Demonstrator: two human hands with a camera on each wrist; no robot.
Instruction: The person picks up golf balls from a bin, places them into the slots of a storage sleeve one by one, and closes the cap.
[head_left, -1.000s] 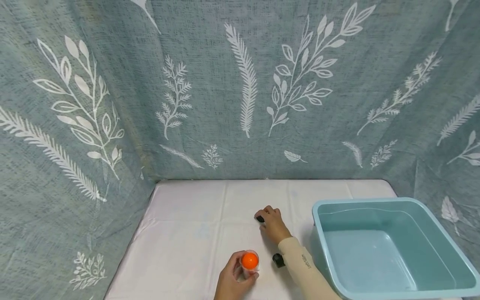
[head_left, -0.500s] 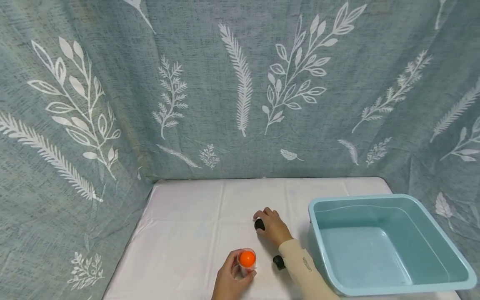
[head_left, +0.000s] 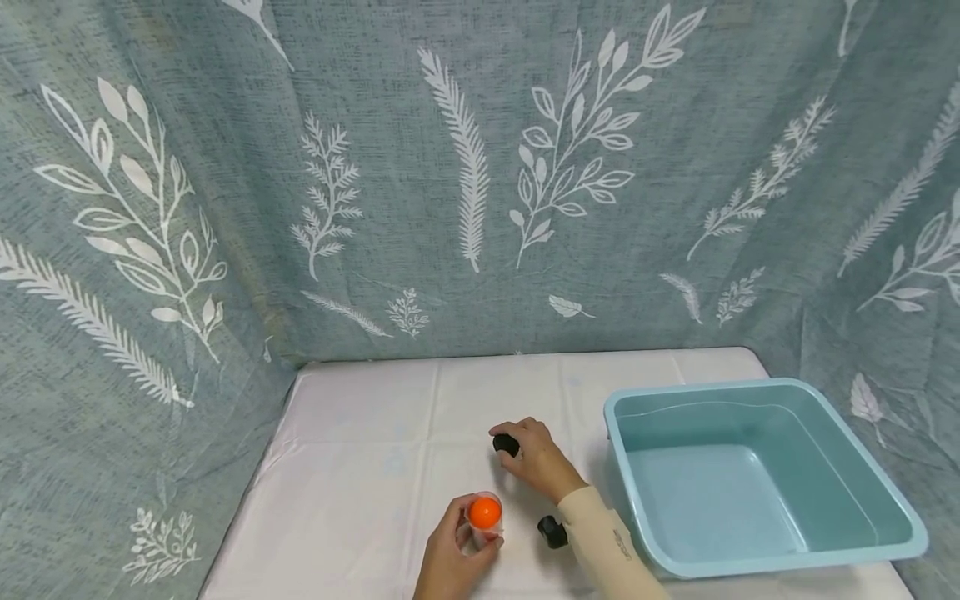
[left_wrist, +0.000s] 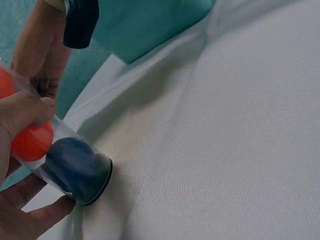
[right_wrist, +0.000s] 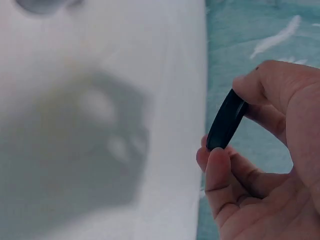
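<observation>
My left hand [head_left: 459,546] grips a clear plastic tube [left_wrist: 67,131] near the front of the table. Inside the tube, an orange ball [head_left: 485,512] shows at the top. The left wrist view shows a second orange ball [left_wrist: 33,142] below the thumb and a dark blue ball [left_wrist: 70,162] at the bottom, by a black rim. Fingers hide part of the tube's side. Beyond the tube, my right hand [head_left: 536,457] pinches a round black cap [head_left: 506,445] by its edges, raised above the cloth. Seen edge-on in the right wrist view, the cap [right_wrist: 227,120] is a thin disc.
A light blue plastic basin [head_left: 720,492] stands on the right of the table, beside my right sleeve [head_left: 611,546]. A black wrist camera [head_left: 552,532] sits under the right forearm. White cloth [head_left: 360,500] covers the table, and a patterned curtain [head_left: 450,183] hangs behind it.
My right hand has lifted the black cap from the cloth and brought it slightly left, tilting it so its round face shows. My left hand still holds the tube; the head view has shifted a little.
</observation>
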